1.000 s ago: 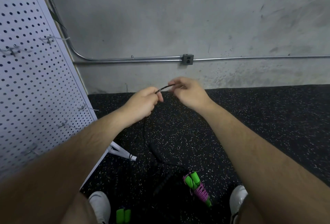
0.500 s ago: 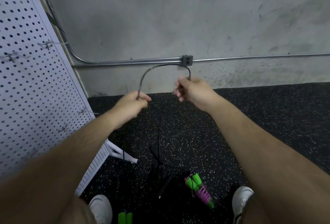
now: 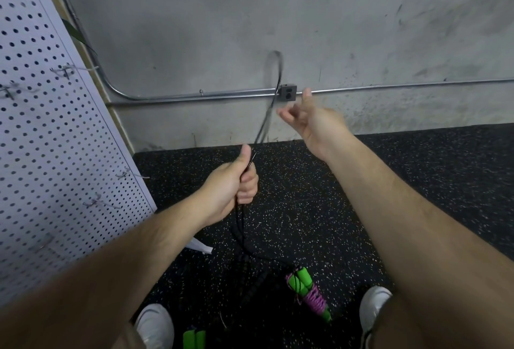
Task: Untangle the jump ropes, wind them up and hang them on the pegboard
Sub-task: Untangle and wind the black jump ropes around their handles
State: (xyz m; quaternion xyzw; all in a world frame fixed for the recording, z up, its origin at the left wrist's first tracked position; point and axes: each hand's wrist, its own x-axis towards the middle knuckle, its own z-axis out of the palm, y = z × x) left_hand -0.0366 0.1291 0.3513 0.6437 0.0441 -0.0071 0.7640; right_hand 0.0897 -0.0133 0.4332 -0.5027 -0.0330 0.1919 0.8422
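Dim, flat indoor light on wall (image 3: 194, 28) and floor (image 3: 403, 181). Your rope (image 3: 274, 98) loop above your left hand (image 3: 230, 184) smears with motion blur; the fingertips (image 3: 282, 113) of your right hand (image 3: 314, 126) blur too. Wide-angle distortion bends the pegboard (image 3: 55, 131) and stretches your forearms (image 3: 133, 254) at the lower corners.

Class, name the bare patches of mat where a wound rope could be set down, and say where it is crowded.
Bare: the mat right of the right forearm, to the wall; also between it and the left hand. Crowded: between the shoes, where the black rope, pink rope and green handles lie.
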